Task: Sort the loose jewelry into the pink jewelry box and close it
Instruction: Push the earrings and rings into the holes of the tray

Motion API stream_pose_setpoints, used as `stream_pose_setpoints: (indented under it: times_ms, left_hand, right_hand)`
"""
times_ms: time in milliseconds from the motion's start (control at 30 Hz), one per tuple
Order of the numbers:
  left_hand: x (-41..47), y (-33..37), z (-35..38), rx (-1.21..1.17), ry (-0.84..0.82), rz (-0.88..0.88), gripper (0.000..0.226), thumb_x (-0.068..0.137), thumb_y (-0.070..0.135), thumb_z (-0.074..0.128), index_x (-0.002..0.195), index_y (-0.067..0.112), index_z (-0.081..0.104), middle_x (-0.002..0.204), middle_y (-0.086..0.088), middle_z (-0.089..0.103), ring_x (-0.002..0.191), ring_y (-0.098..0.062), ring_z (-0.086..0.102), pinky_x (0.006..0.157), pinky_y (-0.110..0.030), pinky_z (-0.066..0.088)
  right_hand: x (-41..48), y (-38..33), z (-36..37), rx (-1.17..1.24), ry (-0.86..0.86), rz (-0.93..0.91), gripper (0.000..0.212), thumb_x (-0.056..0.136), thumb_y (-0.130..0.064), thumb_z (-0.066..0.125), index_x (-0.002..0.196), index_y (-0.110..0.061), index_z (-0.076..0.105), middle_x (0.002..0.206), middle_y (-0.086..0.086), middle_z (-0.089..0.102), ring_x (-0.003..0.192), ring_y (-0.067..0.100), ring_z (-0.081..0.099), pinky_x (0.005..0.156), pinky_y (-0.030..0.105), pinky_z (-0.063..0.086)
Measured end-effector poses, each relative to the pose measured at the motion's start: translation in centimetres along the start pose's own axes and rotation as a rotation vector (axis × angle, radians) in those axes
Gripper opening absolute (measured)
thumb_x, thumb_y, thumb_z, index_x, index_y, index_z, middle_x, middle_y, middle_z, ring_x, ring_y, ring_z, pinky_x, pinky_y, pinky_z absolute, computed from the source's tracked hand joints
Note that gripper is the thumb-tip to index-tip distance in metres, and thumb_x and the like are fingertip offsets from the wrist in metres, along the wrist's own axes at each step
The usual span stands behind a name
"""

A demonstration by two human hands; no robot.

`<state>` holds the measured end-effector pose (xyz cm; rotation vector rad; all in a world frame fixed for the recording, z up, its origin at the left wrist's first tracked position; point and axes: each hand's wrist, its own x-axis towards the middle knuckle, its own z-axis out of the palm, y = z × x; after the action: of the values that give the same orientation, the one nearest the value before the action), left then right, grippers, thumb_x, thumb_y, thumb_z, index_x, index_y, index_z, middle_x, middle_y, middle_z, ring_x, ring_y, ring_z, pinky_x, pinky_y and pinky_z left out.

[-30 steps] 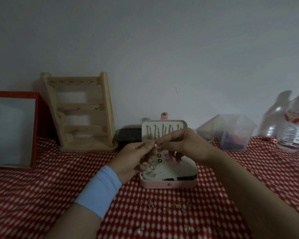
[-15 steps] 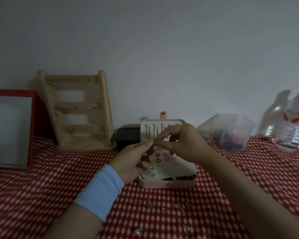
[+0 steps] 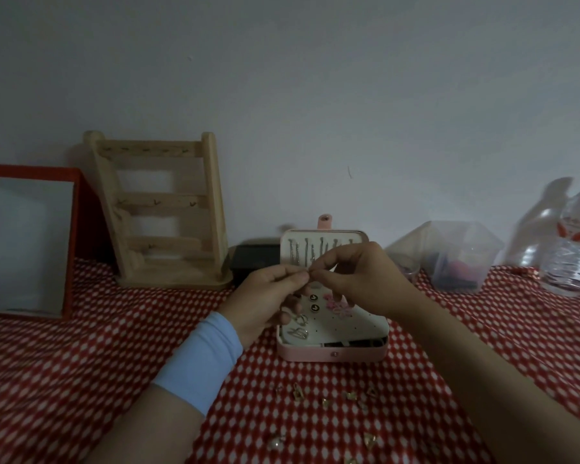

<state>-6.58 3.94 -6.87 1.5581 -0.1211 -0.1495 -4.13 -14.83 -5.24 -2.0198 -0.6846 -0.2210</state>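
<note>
The pink jewelry box (image 3: 332,353) lies open on the red checked cloth, its lid (image 3: 322,244) upright with thin chains hanging inside. Black studs (image 3: 314,303), pink pieces (image 3: 340,309) and silver earrings (image 3: 298,326) sit on its white tray. My left hand (image 3: 265,304) and my right hand (image 3: 362,279) meet above the box, both pinching one tiny earring (image 3: 308,270) between the fingertips. Several small gold earrings (image 3: 325,398) lie loose on the cloth in front of the box, and a pearl piece (image 3: 277,443) lies nearer to me.
A wooden ladder-shaped jewelry stand (image 3: 161,209) and a red-framed mirror (image 3: 27,242) stand at the back left. A black box (image 3: 255,262) sits behind the pink one. A clear plastic container (image 3: 456,256) and water bottles (image 3: 573,242) stand at the back right.
Both hands rose slightly above the box while still pinching the small earring together; the fingertips have shifted a little around it. The box and loose pieces have not moved.
</note>
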Motion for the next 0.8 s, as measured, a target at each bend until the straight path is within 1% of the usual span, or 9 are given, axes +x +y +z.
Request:
stream_pose_setpoints:
  times_ms: [67, 133, 233, 333, 433, 500, 567, 667, 800]
  left_hand:
    - [0.0, -0.1, 0.0, -0.029, -0.017, 0.006, 0.013, 0.096, 0.018, 0.058, 0.097, 0.013, 0.07, 0.073, 0.004, 0.066, 0.057, -0.008, 0.055, 0.044, -0.017, 0.038]
    - [0.1, -0.3, 0.1, -0.007, -0.021, 0.017, 0.013, 0.097, 0.018, 0.058, 0.098, 0.013, 0.071, 0.073, 0.004, 0.066, 0.059, -0.009, 0.056, 0.044, -0.017, 0.039]
    - [0.0, -0.3, -0.3, 0.293, -0.012, 0.119, 0.013, 0.096, 0.017, 0.059, 0.095, 0.014, 0.072, 0.078, 0.003, 0.07, 0.061, -0.007, 0.061, 0.05, -0.019, 0.046]
    - [0.2, -0.5, -1.0, 0.585, 0.026, 0.254, 0.008, 0.091, 0.016, 0.065, 0.093, 0.017, 0.073, 0.082, 0.008, 0.069, 0.068, 0.003, 0.063, 0.064, -0.014, 0.049]
    - [0.2, -0.9, -1.7, 0.79, 0.032, 0.317, 0.009, 0.088, 0.02, 0.07, 0.095, 0.025, 0.074, 0.088, 0.018, 0.066, 0.08, 0.008, 0.058, 0.071, -0.007, 0.043]
    - [0.3, -1.2, -1.9, 0.912, -0.015, 0.347, 0.012, 0.087, 0.021, 0.07, 0.097, 0.026, 0.074, 0.09, 0.02, 0.061, 0.079, 0.012, 0.053, 0.071, -0.003, 0.04]
    - [0.3, -1.3, -1.8, 0.97, -0.048, 0.367, 0.014, 0.088, 0.022, 0.069, 0.1, 0.024, 0.075, 0.091, 0.02, 0.058, 0.08, 0.01, 0.052, 0.075, -0.004, 0.04]
    - [0.4, -1.4, -1.8, 0.987, -0.05, 0.366, 0.014, 0.089, 0.023, 0.068, 0.1, 0.024, 0.075, 0.092, 0.02, 0.056, 0.084, 0.005, 0.052, 0.083, -0.014, 0.044]
    - [0.4, -1.4, -2.0, 1.005, -0.052, 0.35, 0.012, 0.089, 0.026, 0.068, 0.099, 0.026, 0.075, 0.09, 0.021, 0.054, 0.085, 0.005, 0.052, 0.079, -0.013, 0.04]
  right_hand:
    - [0.0, -0.1, 0.0, 0.031, -0.017, 0.013, 0.005, 0.09, -0.015, 0.075, 0.092, -0.014, 0.079, 0.073, -0.004, 0.076, 0.051, 0.016, 0.066, 0.048, 0.025, 0.054]
    - [0.1, 0.0, -0.1, 0.029, -0.033, 0.017, 0.004, 0.089, -0.015, 0.075, 0.091, -0.015, 0.079, 0.074, -0.001, 0.076, 0.053, 0.02, 0.067, 0.048, 0.026, 0.054]
    - [0.2, -0.1, -0.5, -0.082, -0.079, 0.04, 0.004, 0.089, -0.014, 0.075, 0.089, -0.015, 0.078, 0.073, -0.015, 0.074, 0.054, 0.005, 0.065, 0.049, 0.014, 0.049]
    - [0.2, -0.1, -0.7, -0.337, -0.216, 0.079, 0.007, 0.089, -0.017, 0.075, 0.093, -0.021, 0.079, 0.067, -0.027, 0.068, 0.06, -0.003, 0.066, 0.062, 0.015, 0.056]
    - [0.1, -0.1, -0.1, -0.482, -0.319, 0.07, 0.011, 0.091, -0.022, 0.073, 0.099, -0.027, 0.079, 0.076, -0.028, 0.063, 0.069, -0.013, 0.06, 0.062, 0.006, 0.045]
    - [0.2, 0.0, 0.4, -0.567, -0.337, 0.045, 0.013, 0.092, -0.025, 0.071, 0.102, -0.03, 0.079, 0.083, -0.028, 0.06, 0.071, -0.011, 0.055, 0.063, 0.004, 0.036]
    - [0.2, -0.1, 0.6, -0.611, -0.338, 0.043, 0.014, 0.093, -0.025, 0.07, 0.102, -0.03, 0.079, 0.087, -0.026, 0.062, 0.073, -0.011, 0.052, 0.067, 0.004, 0.034]
    - [0.1, 0.0, 0.8, -0.637, -0.341, 0.044, 0.016, 0.093, -0.024, 0.068, 0.103, -0.029, 0.079, 0.098, -0.019, 0.069, 0.078, -0.006, 0.055, 0.076, 0.007, 0.038]
    - [0.0, 0.1, 1.3, -0.664, -0.356, 0.044, 0.016, 0.092, -0.025, 0.068, 0.101, -0.029, 0.08, 0.101, -0.015, 0.072, 0.087, 0.002, 0.058, 0.08, 0.017, 0.047]
